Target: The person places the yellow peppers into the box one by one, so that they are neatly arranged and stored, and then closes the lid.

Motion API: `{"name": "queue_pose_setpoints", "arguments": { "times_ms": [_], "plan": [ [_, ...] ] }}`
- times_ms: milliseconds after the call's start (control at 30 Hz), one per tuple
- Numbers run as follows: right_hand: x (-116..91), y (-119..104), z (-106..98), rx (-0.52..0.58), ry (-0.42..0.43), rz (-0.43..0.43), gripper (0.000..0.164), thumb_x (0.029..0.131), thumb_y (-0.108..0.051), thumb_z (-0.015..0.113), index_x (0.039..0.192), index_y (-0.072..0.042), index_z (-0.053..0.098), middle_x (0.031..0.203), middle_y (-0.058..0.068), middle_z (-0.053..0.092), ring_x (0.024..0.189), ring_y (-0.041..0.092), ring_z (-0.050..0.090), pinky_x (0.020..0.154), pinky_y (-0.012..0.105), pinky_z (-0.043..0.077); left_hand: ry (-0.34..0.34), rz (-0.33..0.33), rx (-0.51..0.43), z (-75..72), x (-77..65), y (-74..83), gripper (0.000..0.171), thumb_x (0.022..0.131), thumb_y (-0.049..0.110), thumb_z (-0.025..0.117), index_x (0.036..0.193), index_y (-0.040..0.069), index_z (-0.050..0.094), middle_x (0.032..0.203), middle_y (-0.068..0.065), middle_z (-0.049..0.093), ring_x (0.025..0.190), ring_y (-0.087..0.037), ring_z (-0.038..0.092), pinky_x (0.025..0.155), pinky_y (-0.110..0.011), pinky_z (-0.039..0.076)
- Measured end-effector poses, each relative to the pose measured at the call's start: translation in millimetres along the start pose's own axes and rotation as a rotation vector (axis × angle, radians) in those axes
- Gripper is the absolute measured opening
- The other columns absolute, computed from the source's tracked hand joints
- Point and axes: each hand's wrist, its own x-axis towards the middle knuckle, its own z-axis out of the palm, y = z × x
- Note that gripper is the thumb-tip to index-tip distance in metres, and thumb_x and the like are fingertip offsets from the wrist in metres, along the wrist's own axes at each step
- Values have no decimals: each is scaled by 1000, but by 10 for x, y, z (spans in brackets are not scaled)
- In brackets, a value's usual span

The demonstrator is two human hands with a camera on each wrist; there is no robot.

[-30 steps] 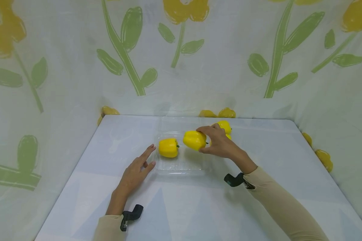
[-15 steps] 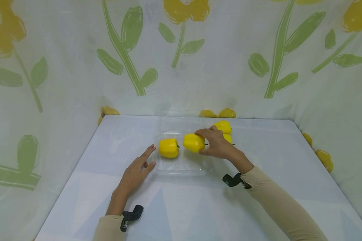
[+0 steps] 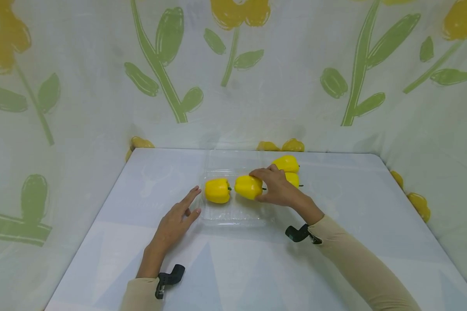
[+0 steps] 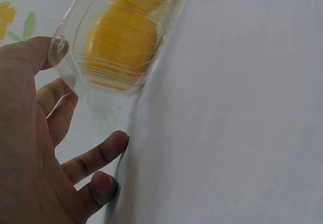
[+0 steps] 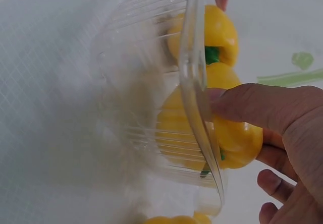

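A clear plastic clamshell container (image 3: pixel 219 214) stands on the table with its lid (image 3: pixel 231 160) folded back. One yellow bell pepper (image 3: pixel 217 191) lies in its left part. My right hand (image 3: pixel 279 188) grips a second bell pepper (image 3: pixel 247 187) between thumb and fingers, low in the right part of the container. In the right wrist view this pepper (image 5: pixel 239 141) is partly below the rim, its green stem toward me. My left hand (image 3: pixel 172 223) lies at the container's left side, fingers loosely extended; the left wrist view shows its thumb (image 4: pixel 43 52) at the rim.
Two more yellow bell peppers lie right of the container: a rear one (image 3: pixel 287 163) and a nearer one (image 3: pixel 293 179), partly behind my right hand. The white table (image 3: pixel 334 259) ends at a flower-printed curtain (image 3: pixel 280 86) behind and on both sides.
My right hand has lowered the bell pepper into the container and slightly left, uncovering more of the two peppers at right. The left hand has stayed in place.
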Motion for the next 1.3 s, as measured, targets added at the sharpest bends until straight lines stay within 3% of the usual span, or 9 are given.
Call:
{"name": "queue_pose_setpoints", "arguments": {
  "times_ms": [267,700,967,1300],
  "plan": [
    [19,-17,38,6,-15,-3,69,77,-22,88,138,-12,58,140,3,58,107,22,41,86,41,31,-2,5,-1,1,4,-7,60,103,47,51,158,34,31,161,19,27,81,-14,47,64,-33,39],
    [21,21,75,-5,-29,-7,70,79,-23,86,141,-14,55,144,3,54,108,22,40,86,40,31,4,5,2,-2,4,4,60,103,42,53,158,34,31,161,18,28,81,-13,47,64,-33,39],
    [-21,49,73,7,-83,25,78,83,-31,83,150,-16,47,153,5,45,121,27,38,95,45,31,5,11,6,11,8,5,60,103,43,53,158,33,31,161,18,27,81,-13,46,64,-33,38],
    [-86,89,23,60,5,7,79,82,-36,84,147,-10,49,151,7,47,117,29,38,92,47,31,0,4,14,4,9,-11,60,103,44,52,158,35,30,160,19,28,81,-14,46,62,-33,38]
  ]
}}
